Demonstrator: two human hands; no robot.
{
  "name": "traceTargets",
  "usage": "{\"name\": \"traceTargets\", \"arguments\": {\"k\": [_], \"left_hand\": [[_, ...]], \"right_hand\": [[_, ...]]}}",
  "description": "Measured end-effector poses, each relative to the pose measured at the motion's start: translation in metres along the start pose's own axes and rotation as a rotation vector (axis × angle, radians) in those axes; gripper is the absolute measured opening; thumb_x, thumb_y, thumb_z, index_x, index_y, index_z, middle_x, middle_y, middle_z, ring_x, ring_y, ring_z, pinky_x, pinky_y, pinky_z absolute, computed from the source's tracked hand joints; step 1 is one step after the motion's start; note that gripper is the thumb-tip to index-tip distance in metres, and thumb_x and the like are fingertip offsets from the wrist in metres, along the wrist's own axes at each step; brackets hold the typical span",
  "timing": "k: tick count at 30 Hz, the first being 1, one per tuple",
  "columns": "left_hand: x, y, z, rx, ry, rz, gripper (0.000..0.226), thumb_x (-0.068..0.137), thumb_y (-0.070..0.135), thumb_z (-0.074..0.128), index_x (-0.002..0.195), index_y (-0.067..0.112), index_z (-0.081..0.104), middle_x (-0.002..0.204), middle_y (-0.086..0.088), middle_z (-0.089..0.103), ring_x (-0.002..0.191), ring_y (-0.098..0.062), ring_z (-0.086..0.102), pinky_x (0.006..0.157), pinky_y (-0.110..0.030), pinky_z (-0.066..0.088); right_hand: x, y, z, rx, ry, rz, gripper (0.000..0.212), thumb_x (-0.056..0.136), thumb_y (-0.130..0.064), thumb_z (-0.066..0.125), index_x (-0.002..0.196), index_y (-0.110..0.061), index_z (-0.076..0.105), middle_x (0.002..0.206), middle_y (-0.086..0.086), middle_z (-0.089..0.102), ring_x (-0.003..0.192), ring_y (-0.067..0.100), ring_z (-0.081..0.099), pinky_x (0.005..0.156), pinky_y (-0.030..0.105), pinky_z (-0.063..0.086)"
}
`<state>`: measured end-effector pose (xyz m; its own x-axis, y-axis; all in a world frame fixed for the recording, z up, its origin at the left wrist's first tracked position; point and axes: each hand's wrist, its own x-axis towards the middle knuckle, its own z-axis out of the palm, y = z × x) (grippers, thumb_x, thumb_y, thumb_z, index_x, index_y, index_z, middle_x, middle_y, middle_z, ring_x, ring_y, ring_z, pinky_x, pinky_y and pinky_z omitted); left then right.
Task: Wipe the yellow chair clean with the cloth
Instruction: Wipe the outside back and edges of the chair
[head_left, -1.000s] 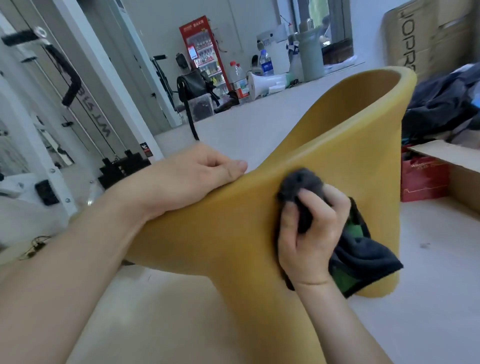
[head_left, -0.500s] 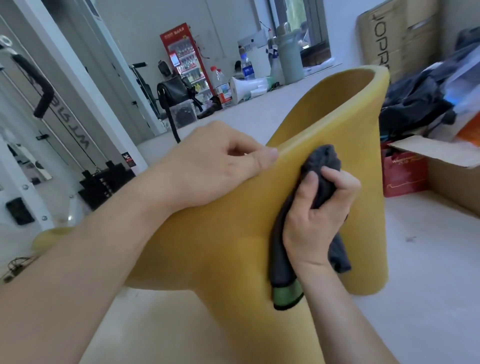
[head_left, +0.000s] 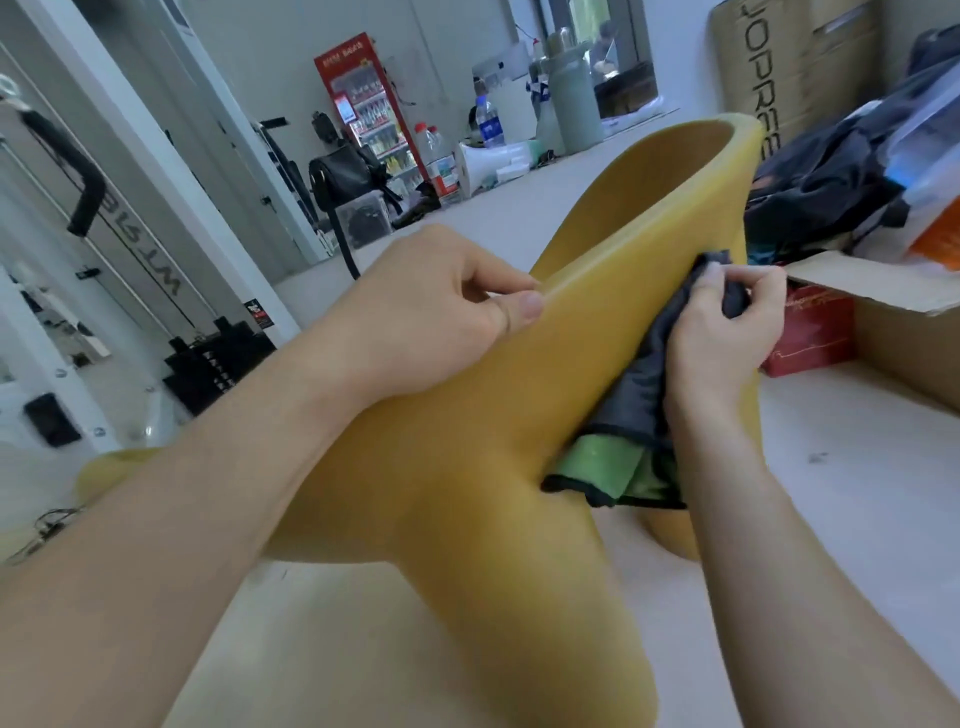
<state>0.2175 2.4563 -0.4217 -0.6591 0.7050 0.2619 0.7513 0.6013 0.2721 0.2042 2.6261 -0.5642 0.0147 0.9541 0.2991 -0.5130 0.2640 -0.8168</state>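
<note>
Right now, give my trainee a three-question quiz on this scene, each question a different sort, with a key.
1. True or false: the left hand holds the cloth.
2. What does the left hand grip? A. the chair's edge B. the cloth C. nothing
3. Fill in: the cloth's lower fold is ____.
Key: 1 false, the right hand holds it; 2 A; 3 green.
</note>
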Motion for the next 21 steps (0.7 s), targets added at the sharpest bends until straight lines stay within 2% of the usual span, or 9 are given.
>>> {"name": "traceTargets", "arguments": {"k": [2,3,5,7,9,12,15,18,21], "left_hand": [[0.002,0.001,0.001,0.005,-0.01,0.01,0.024,0.088,0.03,0.065,0.111,0.026,0.072,0.091,0.021,0.069,0.084,0.005,0.064,0.085,-0.021,0.052],[0.004,0.001,0.001,0.011,-0.001,0.014,0.024,0.088,0.029,0.065,0.111,0.026,0.072,0.092,0.018,0.07,0.082,0.005,0.065,0.085,-0.021,0.052],[0.003,-0.003,0.003,0.009,0.02,0.031,0.023,0.087,0.029,0.066,0.109,0.028,0.072,0.095,0.017,0.072,0.085,0.006,0.064,0.086,-0.018,0.051],[0.001,-0.009,0.003,-0.025,0.033,0.052,0.02,0.088,0.03,0.064,0.106,0.031,0.072,0.098,0.026,0.069,0.091,0.014,0.061,0.087,-0.011,0.047],[0.0,-0.009,0.003,-0.039,0.033,0.043,0.02,0.088,0.033,0.062,0.106,0.034,0.07,0.096,0.036,0.063,0.089,0.019,0.059,0.084,-0.005,0.045],[0.003,-0.005,0.006,-0.007,0.021,0.034,0.026,0.089,0.036,0.06,0.114,0.034,0.068,0.108,0.023,0.068,0.098,0.008,0.061,0.093,-0.02,0.048],[0.005,0.002,0.008,0.018,0.022,0.031,0.027,0.089,0.035,0.061,0.115,0.031,0.069,0.109,0.015,0.07,0.099,-0.001,0.064,0.095,-0.032,0.05],[0.006,0.004,0.013,0.06,0.078,0.034,0.026,0.088,0.034,0.063,0.113,0.031,0.07,0.107,0.013,0.072,0.1,-0.001,0.064,0.095,-0.031,0.05],[0.006,0.009,0.018,0.056,0.147,0.028,0.025,0.088,0.038,0.062,0.111,0.033,0.071,0.104,0.013,0.073,0.1,-0.006,0.066,0.094,-0.034,0.051]], "right_hand": [[-0.026,-0.005,-0.005,0.005,-0.017,0.003,0.01,0.094,-0.012,0.055,0.085,-0.012,0.049,0.077,-0.013,0.049,0.075,-0.007,0.049,0.078,0.026,0.045],[-0.053,-0.013,-0.006,0.073,-0.069,-0.084,0.01,0.093,-0.011,0.057,0.085,-0.013,0.051,0.077,-0.009,0.05,0.077,-0.003,0.051,0.075,0.021,0.042],[-0.109,-0.031,-0.008,0.161,-0.235,-0.337,0.009,0.09,-0.01,0.06,0.086,-0.014,0.053,0.078,0.001,0.052,0.075,0.017,0.053,0.071,0.024,0.041],[-0.12,-0.038,-0.003,0.138,-0.313,-0.529,0.008,0.089,-0.01,0.06,0.088,-0.015,0.054,0.079,0.005,0.054,0.071,0.025,0.052,0.068,0.029,0.042],[-0.072,-0.025,0.005,0.141,-0.199,-0.465,0.01,0.088,-0.005,0.059,0.086,-0.013,0.055,0.08,-0.001,0.055,0.076,0.017,0.054,0.074,0.026,0.043],[0.013,-0.015,0.008,0.098,-0.038,-0.19,0.008,0.09,-0.007,0.056,0.085,-0.012,0.052,0.078,-0.013,0.05,0.077,-0.007,0.049,0.08,0.023,0.045],[-0.024,-0.014,0.004,0.154,-0.044,-0.118,0.007,0.092,-0.009,0.056,0.086,-0.012,0.052,0.08,-0.005,0.053,0.08,0.006,0.053,0.08,0.022,0.043],[-0.105,-0.025,-0.004,0.159,-0.216,-0.413,0.005,0.092,-0.016,0.055,0.093,-0.012,0.053,0.083,0.008,0.054,0.075,0.027,0.053,0.071,0.034,0.044],[-0.09,-0.01,-0.004,0.095,-0.284,-0.648,0.01,0.093,-0.022,0.051,0.098,-0.014,0.049,0.085,0.013,0.054,0.075,0.028,0.052,0.069,0.035,0.044]]}}
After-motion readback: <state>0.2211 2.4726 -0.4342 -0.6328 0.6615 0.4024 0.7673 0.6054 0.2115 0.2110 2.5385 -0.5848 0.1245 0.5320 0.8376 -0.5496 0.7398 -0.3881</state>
